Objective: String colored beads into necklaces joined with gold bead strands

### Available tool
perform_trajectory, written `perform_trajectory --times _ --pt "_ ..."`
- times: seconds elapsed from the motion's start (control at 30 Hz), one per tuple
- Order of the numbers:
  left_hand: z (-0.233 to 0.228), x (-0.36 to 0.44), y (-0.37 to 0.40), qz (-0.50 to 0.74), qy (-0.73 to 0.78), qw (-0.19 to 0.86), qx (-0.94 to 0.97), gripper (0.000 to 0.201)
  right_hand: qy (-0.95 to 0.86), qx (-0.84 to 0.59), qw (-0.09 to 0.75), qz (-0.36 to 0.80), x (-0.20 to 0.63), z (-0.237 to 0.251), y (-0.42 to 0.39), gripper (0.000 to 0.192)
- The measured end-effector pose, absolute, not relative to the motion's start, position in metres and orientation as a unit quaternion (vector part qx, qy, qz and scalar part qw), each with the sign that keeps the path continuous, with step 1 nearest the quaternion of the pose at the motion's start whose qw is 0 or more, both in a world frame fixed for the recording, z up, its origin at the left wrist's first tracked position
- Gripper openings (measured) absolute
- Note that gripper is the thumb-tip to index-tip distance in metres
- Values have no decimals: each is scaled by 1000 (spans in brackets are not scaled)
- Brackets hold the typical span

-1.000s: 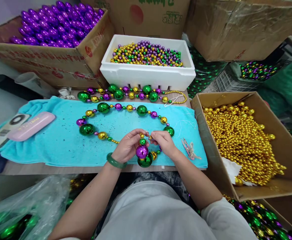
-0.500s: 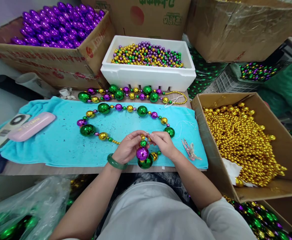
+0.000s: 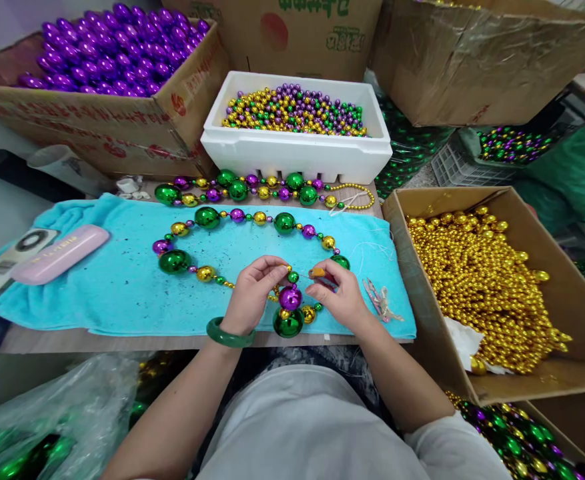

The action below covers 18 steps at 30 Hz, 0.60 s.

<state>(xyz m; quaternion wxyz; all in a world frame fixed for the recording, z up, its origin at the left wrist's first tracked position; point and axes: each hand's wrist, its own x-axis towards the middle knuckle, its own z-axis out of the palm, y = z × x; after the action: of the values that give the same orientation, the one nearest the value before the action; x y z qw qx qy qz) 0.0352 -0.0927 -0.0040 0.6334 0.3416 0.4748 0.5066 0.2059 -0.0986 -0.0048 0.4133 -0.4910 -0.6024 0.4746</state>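
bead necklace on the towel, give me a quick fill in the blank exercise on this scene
1. The bead necklace lies on a ____ towel.
2. The cardboard box beside the right hand holds ____ beads.
3. The left hand wears a green ____ at the wrist.
4. The white foam box holds beads in ____ colours.

Missing words: turquoise; gold; bangle; three

Left hand [image 3: 252, 293] and right hand [image 3: 339, 297] pinching bead necklace [image 3: 285, 222] ends, teal towel [image 3: 122, 280], gold bead box [image 3: 492, 293]

We see mirror-glossy green, purple and gold plastic beads [image 3: 288, 321] on a matt, nubbly turquoise cloth towel [image 3: 122, 287] beside rough brown cardboard boxes [image 3: 522, 373].
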Motion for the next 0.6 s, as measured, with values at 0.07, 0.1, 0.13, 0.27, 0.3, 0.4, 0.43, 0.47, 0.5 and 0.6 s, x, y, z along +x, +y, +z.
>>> perform_trajectory --times 0.07,0.1,0.13,0.27,0.3,0.4,0.43,0.47,0.5,0.6 --pt "-3 40 -93 521 503 588 360 22 -571 -531 418 466 199 -4 -107 31" --pt "-2 43 -93 525 513 575 362 23 -563 -545 418 460 196 -5 -110 32" --pt "-2 45 -92 528 520 568 359 25 -559 -557 414 454 194 -5 -113 33" --pt "1 50 -92 518 516 600 323 30 -543 -581 390 464 196 -12 -112 33" --pt "2 50 -92 511 510 617 314 31 -528 -575 393 487 199 -14 -109 32" --pt "1 48 -93 484 486 663 299 34 -468 -515 409 590 207 -20 -99 33" --pt "0 47 -93 475 480 674 298 34 -445 -495 411 623 209 -23 -97 34" --pt "-1 47 -93 468 477 682 298 34 -424 -478 410 651 210 -25 -96 36" --pt "-3 47 -93 465 474 686 298 33 -403 -466 407 674 209 -28 -96 38" --pt "-9 47 -92 466 471 687 299 31 -353 -446 403 717 202 -37 -99 43"
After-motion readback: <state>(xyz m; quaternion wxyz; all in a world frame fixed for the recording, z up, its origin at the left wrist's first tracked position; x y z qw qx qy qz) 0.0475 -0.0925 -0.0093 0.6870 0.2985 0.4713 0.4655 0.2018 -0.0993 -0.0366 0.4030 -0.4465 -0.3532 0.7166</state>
